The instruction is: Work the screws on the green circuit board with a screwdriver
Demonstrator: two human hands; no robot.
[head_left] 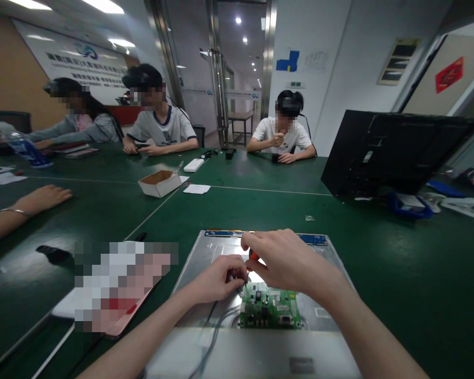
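Note:
A metal-backed display panel (193, 266) lies flat on the green table, with a green circuit board (269, 305) on its back. My right hand (286, 258) is closed around a screwdriver (253, 255) with an orange and black handle, held above the board's far left corner. The shaft points down toward that corner, and its tip is hard to see. My left hand (223, 276) is pinched right beside the shaft; whatever is between its fingertips is hidden. Grey cables (217, 331) run from the board's left side. A blue strip board (312, 239) lines the panel's far edge.
Left of the panel lies a pink folder-like item (154, 273), partly blurred out. Another person's hand (47, 199) rests on the table at left. A small open box (160, 184) stands farther back. A large black monitor (391, 152) stands at right. Several people sit across the table.

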